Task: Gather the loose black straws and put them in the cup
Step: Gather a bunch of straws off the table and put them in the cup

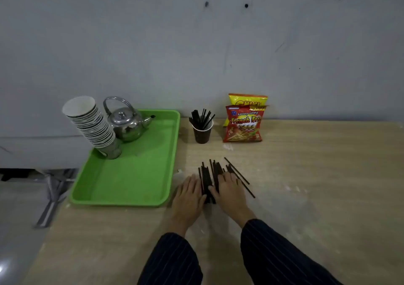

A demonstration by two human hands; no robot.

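Head view, gathering stage. My left hand [189, 194] and my right hand [229, 192] lie flat and open on the pale wooden bench [317, 175], palms down, one on each side of the pile of loose thin black plastic straws [209, 177]. Neither hand grips anything; the inner edges of both press against the pile, and the fingers of my right hand rest over some of its straws. Two stray straws [239, 173] lie slanted just right of my right hand, outside the bundle. The dark paper cup [202, 133] stands upright farther back on the bench, well apart from the pile, between the green plastic tray [131, 182] and the red snack bag [242, 125]. It already holds a spray of black straws leaning against its rim. I judge the task partly done: some straws are in the cup, but the pile on the bench is not yet lifted. Left to do: draw in the strays, close both hands on the bundle, carry it to the cup.
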